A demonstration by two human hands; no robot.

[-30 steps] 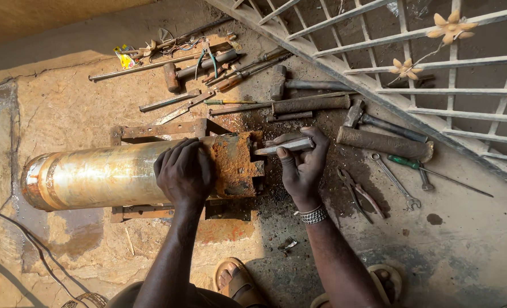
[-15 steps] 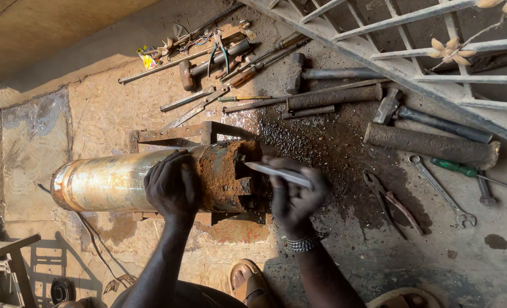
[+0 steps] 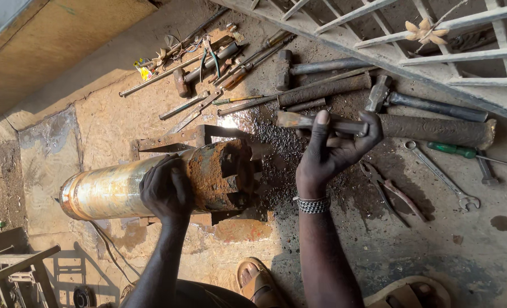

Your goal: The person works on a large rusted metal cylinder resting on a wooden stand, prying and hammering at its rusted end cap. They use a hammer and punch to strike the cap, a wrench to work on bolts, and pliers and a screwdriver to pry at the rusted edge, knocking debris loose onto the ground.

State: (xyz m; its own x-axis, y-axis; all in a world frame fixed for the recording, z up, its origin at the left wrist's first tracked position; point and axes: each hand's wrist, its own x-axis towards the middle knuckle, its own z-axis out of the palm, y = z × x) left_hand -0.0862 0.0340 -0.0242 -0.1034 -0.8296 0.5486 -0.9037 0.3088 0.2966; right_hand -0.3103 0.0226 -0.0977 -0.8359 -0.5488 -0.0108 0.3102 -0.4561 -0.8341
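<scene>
oily floor, rusty-ended brass cylinder (image 3: 122,188) underhand

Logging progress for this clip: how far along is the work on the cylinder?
Done: tools laid out, oily dark patch on the floor. In hand: left hand steadies the brass-coloured metal cylinder at its rusty end fitting; right hand grips a flat rusty metal bar. Left: fitting remains attached.
</scene>
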